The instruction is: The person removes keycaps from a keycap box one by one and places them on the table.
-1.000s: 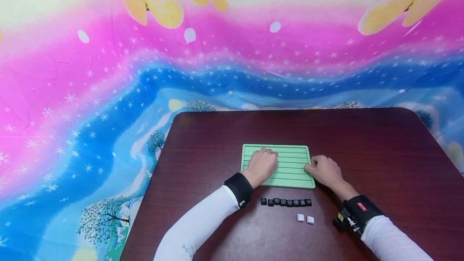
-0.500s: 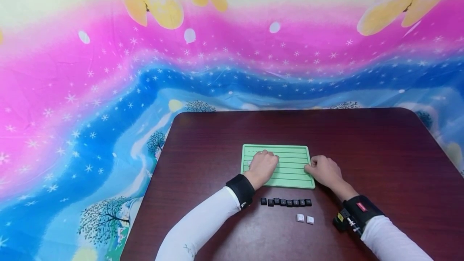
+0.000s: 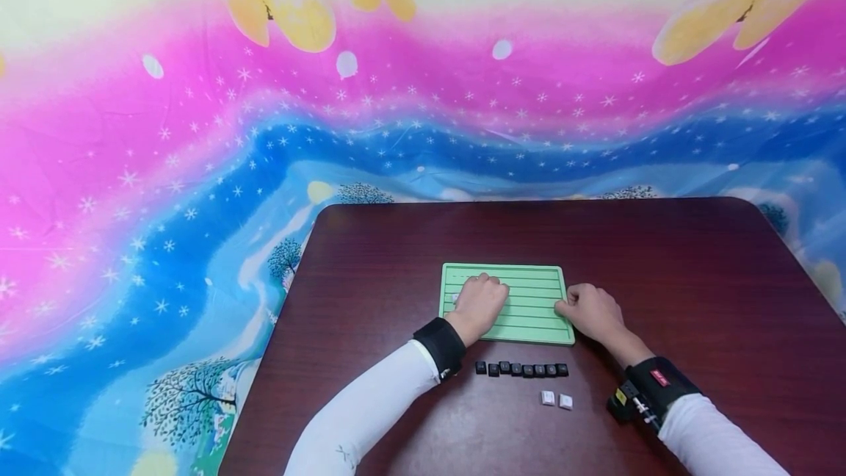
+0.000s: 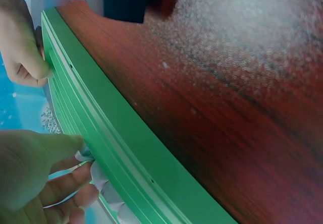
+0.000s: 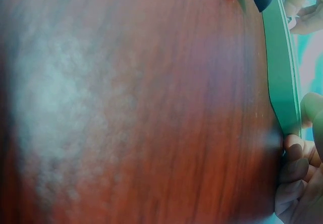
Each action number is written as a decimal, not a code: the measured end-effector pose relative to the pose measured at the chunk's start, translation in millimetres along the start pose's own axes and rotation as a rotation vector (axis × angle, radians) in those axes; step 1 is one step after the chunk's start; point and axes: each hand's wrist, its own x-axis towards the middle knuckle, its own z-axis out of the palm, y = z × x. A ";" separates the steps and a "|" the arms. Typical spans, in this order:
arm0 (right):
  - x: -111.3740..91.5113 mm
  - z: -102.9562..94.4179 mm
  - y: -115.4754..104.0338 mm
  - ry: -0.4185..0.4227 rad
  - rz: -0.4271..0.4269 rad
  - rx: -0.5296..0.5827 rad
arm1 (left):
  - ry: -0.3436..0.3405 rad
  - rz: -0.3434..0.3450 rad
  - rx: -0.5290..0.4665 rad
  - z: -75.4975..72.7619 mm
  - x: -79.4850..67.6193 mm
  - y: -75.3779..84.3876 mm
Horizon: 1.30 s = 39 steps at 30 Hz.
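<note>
the left hand (image 3: 481, 307) was over the left part of the green tray (image 3: 529, 333), its thumb and finger narrowed in a pinch on a pale keycap (image 4: 86, 154) (mostly hidden by the fingers) just beside a line of keycaps (image 4: 112, 196) in the tray, while the right hand (image 3: 595, 311) gripped the tray's right edge between thumb and fingers. the tray lay on the dark red table (image 3: 694, 263), with a row of black keycaps (image 3: 528, 371) on its near side and two white keycaps (image 3: 548, 398) nearer still, toward the right
</note>
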 end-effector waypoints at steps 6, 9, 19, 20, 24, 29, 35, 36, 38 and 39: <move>0.1 0.3 0.5 0.003 -0.001 -0.003 | -0.004 -0.007 0.008 1.0 0.3 -0.2; -0.2 0.3 0.0 0.004 0.000 0.000 | -0.014 -0.011 0.006 0.7 0.1 0.0; -1.5 0.9 -1.4 0.015 -0.015 0.005 | -0.029 -0.013 0.003 -4.1 -0.6 1.2; -1.6 0.9 -1.4 0.016 -0.015 0.004 | -0.029 -0.012 0.004 -4.4 -0.7 1.2; -1.9 1.1 -1.4 0.017 -0.017 0.004 | -0.023 -0.009 0.001 -4.2 -1.2 1.2; -1.8 1.4 -0.9 0.018 -0.023 0.004 | -0.022 -0.012 -0.001 -3.9 -1.4 1.7; -1.2 1.2 -0.7 0.020 -0.024 0.005 | -0.019 -0.021 0.001 -4.1 -1.6 1.8; -1.2 1.1 -0.7 0.020 -0.023 0.005 | -0.021 -0.022 0.001 -4.5 -1.6 1.6; -1.4 0.9 -0.7 0.018 -0.024 0.007 | -0.026 -0.024 0.002 -5.2 -1.7 1.1; -1.5 0.9 -0.6 0.018 -0.024 0.008 | -0.027 -0.023 0.003 -5.6 -1.7 0.7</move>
